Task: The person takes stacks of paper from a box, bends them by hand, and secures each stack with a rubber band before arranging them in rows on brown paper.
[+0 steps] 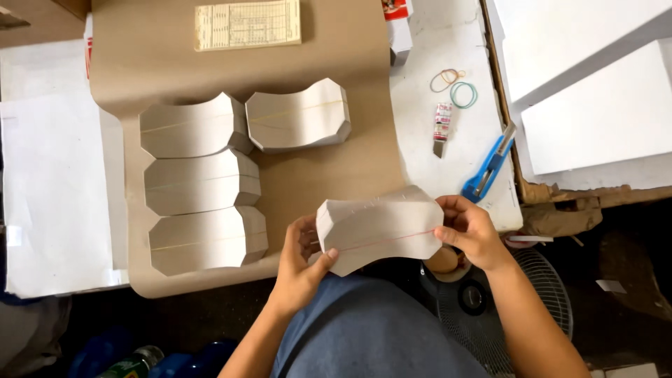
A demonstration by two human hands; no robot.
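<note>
Both of my hands hold one bundle of grey card pieces [378, 227] just over the near table edge. A thin red rubber band runs lengthwise around it. My left hand [302, 260] grips its left end, thumb on top. My right hand [470, 231] pinches its right end. Several similar banded bundles lie on the brown paper sheet [329, 175]: one at the back left [189, 126], one at the back right [297, 115], one in the middle [199, 182] and one at the front [206, 240].
Loose rubber bands [455, 87] lie on the white surface to the right, with a small tube [442, 126] and a blue utility knife [490, 164]. A printed card [246, 24] lies at the back. White sheets [49, 196] sit left. A fan [511, 308] stands below right.
</note>
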